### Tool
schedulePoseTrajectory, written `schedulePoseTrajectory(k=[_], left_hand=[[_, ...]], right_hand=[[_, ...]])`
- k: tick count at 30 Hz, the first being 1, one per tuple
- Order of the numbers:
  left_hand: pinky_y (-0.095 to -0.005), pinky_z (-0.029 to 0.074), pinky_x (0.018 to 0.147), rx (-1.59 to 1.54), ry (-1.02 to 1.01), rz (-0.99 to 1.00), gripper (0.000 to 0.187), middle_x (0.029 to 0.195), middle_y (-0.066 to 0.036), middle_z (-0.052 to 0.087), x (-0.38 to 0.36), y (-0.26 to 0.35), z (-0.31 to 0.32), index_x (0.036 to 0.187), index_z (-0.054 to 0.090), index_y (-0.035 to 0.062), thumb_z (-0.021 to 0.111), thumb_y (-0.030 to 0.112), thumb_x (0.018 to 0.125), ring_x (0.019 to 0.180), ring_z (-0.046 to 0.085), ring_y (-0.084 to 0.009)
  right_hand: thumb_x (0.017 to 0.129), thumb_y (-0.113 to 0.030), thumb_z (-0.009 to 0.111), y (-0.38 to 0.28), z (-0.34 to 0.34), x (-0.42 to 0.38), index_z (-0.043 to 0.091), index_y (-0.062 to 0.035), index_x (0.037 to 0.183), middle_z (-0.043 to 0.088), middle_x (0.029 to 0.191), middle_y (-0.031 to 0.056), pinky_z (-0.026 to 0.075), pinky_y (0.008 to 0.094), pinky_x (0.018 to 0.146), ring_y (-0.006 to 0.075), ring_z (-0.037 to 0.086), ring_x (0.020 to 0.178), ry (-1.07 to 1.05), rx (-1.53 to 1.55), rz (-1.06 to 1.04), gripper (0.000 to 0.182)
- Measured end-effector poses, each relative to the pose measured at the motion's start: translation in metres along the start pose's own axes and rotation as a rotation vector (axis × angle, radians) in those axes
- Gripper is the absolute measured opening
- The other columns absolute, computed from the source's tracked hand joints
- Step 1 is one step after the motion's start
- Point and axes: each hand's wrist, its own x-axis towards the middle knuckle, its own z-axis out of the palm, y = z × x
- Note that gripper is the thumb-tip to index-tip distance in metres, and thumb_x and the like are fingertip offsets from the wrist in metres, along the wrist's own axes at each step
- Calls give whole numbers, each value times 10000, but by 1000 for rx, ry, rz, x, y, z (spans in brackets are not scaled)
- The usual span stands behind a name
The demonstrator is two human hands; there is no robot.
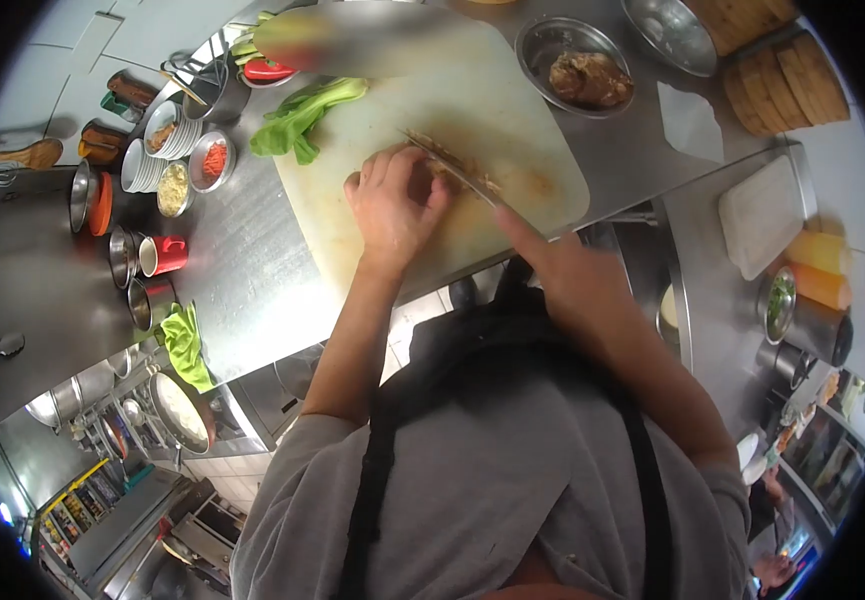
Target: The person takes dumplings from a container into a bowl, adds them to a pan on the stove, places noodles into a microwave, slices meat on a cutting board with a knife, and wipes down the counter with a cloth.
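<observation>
A knife (462, 177) is in my right hand (572, 272), whose fingers wrap round its handle. Its blade slants over brown chopped pieces (482, 180) on a pale cutting board (352, 215). Just left of the blade, my left hand (394, 203) rests on the board with its fingers curled; whatever lies beneath them is hidden. A green leafy vegetable (302, 118) lies at the board's upper left edge. Beyond the board's upper right edge, a metal bowl (532, 72) holds a brown piece of meat (590, 80).
Small bowls with orange (214, 160) and yellow (173, 190) bits, a red mug (164, 255) and a green cloth (184, 347) are at the left. Bamboo steamers (787, 85) and a white tray (762, 215) stand at the right. Part of another person (774, 570) shows at lower right.
</observation>
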Motion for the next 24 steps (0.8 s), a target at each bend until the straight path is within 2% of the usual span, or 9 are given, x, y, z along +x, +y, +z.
schedulePoseTrajectory(k=[3, 5, 9, 12, 15, 18, 21, 23, 24], left_hand=[[-421, 424, 904, -18, 6, -14, 374, 1100, -54, 691, 1, 1, -2, 1078, 671, 137, 771, 240, 733, 1043, 643, -247], [-418, 424, 904, -10, 6, -4, 371, 1098, -53, 691, 0, 3, -4, 1077, 672, 140, 771, 238, 733, 1043, 643, -246], [-418, 423, 903, -20, 17, -2, 363, 1094, -47, 693, 2, 2, -1, 1074, 676, 150, 769, 237, 734, 1041, 644, -241], [-420, 421, 902, 2, -4, -8, 362, 1092, -43, 694, 0, 3, -1, 1073, 678, 152, 768, 238, 734, 1040, 643, -235], [-419, 418, 908, -10, -11, -19, 358, 1100, -39, 695, 1, 3, -2, 1071, 680, 150, 768, 239, 736, 1038, 643, -232], [-417, 412, 920, -18, -9, -19, 363, 1112, -37, 697, 1, 3, -2, 1079, 682, 153, 768, 244, 738, 1047, 641, -234], [-416, 408, 932, -12, -4, -16, 368, 1120, -35, 697, 0, 2, -3, 1084, 683, 156, 772, 241, 737, 1061, 638, -236], [-418, 408, 933, -21, -7, -26, 369, 1124, -37, 697, -1, 3, -2, 1085, 683, 156, 771, 241, 738, 1067, 636, -237], [-419, 408, 935, -27, -2, -31, 369, 1127, -39, 696, 0, 3, -2, 1087, 683, 157, 771, 241, 738, 1073, 635, -239]], right_hand=[[923, -86, 517, 3, 4, 20, 330, -229, 1589, 614, 860, 201, 558, 486, 643, 374, 677, 710, 165, 126, -119, 707], [899, -53, 523, 2, -6, 10, 315, -320, 1593, 623, 933, 230, 539, 497, 748, 416, 670, 815, -7, 177, -10, 772], [891, -58, 524, 1, 5, 11, 331, -301, 1589, 621, 903, 221, 542, 483, 733, 403, 673, 814, -45, 116, 51, 764], [898, -77, 527, 5, 5, 21, 330, -286, 1591, 625, 899, 218, 544, 480, 723, 394, 675, 814, 81, 149, -54, 750], [903, -79, 522, 12, 5, 17, 337, -288, 1588, 625, 893, 215, 545, 470, 716, 388, 677, 813, -31, 104, -4, 739], [903, -80, 525, 11, 9, 22, 309, -289, 1600, 624, 891, 213, 544, 481, 726, 387, 680, 820, 79, 145, -64, 758], [903, -79, 533, 15, 1, 15, 276, -316, 1608, 629, 902, 215, 541, 495, 736, 396, 681, 830, -38, 136, -21, 787], [900, -40, 499, 13, 10, 16, 330, -235, 1590, 629, 856, 216, 548, 491, 680, 395, 675, 748, 83, 93, -71, 737], [900, -40, 499, 15, 9, 13, 330, -235, 1590, 629, 856, 216, 548, 491, 680, 395, 675, 748, 84, 91, -71, 737]])
